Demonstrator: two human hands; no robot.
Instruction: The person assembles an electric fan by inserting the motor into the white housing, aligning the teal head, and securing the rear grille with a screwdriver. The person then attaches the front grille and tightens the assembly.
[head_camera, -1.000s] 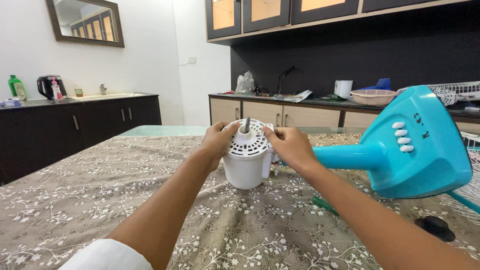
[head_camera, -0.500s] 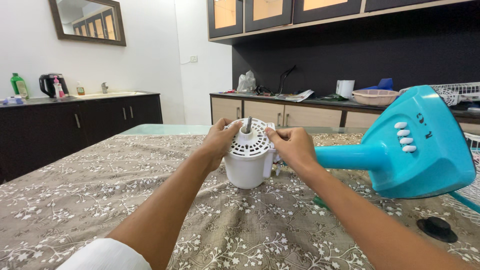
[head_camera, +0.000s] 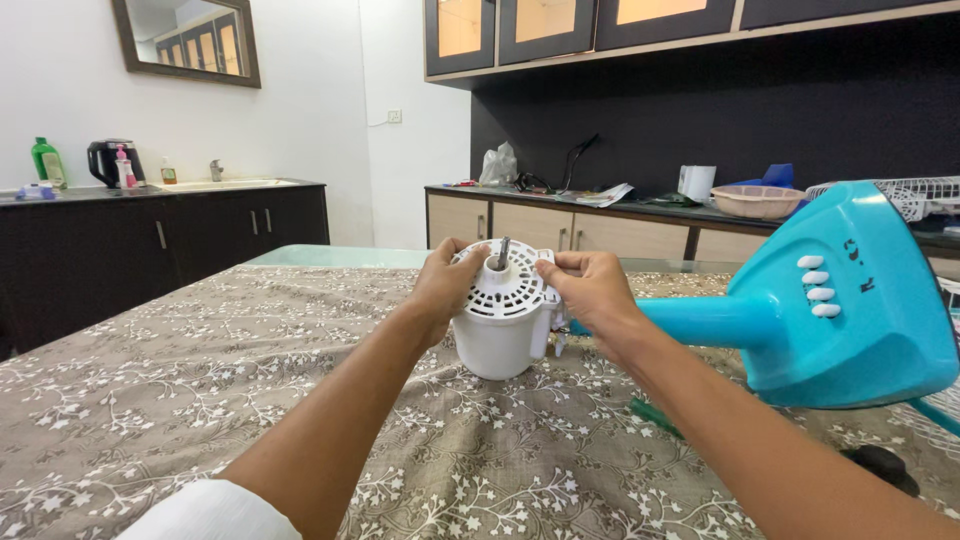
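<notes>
Centre of frame, on floral tablecloth (head_camera: 200, 400): your left hand (head_camera: 440, 285) and right hand (head_camera: 590, 290) gripping white fan motor housing (head_camera: 500, 320) from both sides, metal shaft (head_camera: 503, 252) pointing up. Right of frame: turquoise fan base (head_camera: 850, 300) lying tilted, its stem adjoining housing.

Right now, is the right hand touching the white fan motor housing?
Touching. The head view shows the right hand with fingertips on the rim of the white motor housing; the left hand grips the opposite side.

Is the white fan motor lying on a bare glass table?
No, the white fan motor sits on a brown flowered tablecloth, held by both hands.
</notes>
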